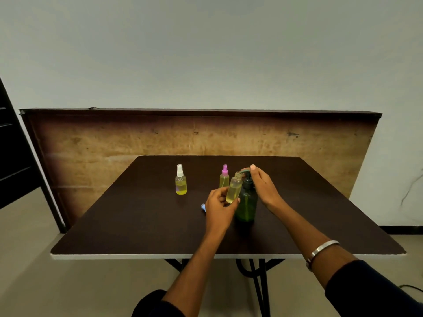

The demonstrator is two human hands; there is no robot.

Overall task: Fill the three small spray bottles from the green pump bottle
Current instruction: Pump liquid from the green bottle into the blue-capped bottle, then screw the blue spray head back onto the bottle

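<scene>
The green pump bottle [246, 205] stands upright near the middle of the dark table [137, 213]. My right hand [264, 187] rests on its pump head, fingers laid over the top. My left hand [219, 208] grips an uncapped small bottle [234, 190] with yellowish liquid, tilted so its open neck sits under the pump spout. A blue spray cap [203, 207] lies on the table, mostly hidden behind my left hand. A white-capped spray bottle [180, 180] and a pink-capped spray bottle [224, 177] stand capped behind, both holding yellow liquid.
A wooden board [114, 143] stands upright against the wall just behind the table's far edge. A dark door frame [13, 145] is at the left. The table's white front edge [137, 256] is close to me, with black legs below.
</scene>
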